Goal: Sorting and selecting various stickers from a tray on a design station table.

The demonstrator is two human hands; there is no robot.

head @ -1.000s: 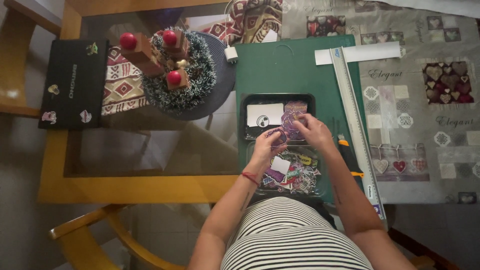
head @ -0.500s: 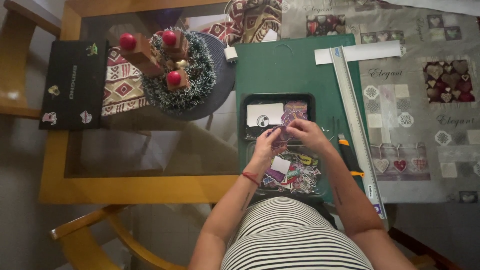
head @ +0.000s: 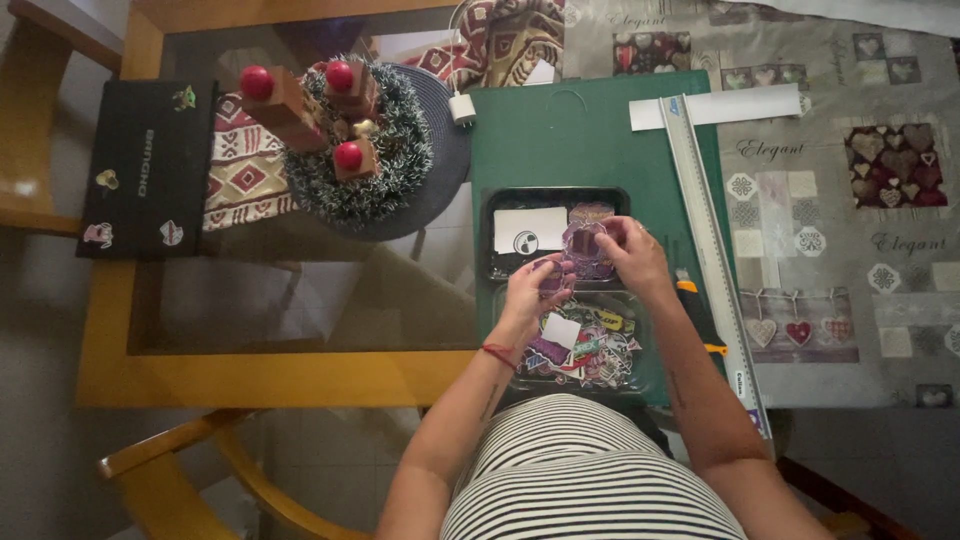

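My left hand (head: 537,289) and my right hand (head: 630,252) are raised together over two trays, pinching a small purple sticker (head: 583,243) between their fingers. Behind the sticker lies a black tray (head: 556,198) holding a white card (head: 530,230) and more purple pieces. Just below my hands, a clear tray (head: 598,345) is filled with several colourful stickers and paper scraps. A red string bracelet circles my left wrist. Both trays rest on a green cutting mat (head: 580,140).
A long metal ruler (head: 712,250) and a white paper strip (head: 740,105) lie on the mat's right side, a craft knife (head: 700,315) beside my right forearm. A tinsel wreath with red candles (head: 350,135), a black book (head: 150,165) and a patterned tablecloth (head: 860,200) surround them.
Both hands have lifted slightly toward the black tray with the purple sticker, the right hand closing in on it from the right.
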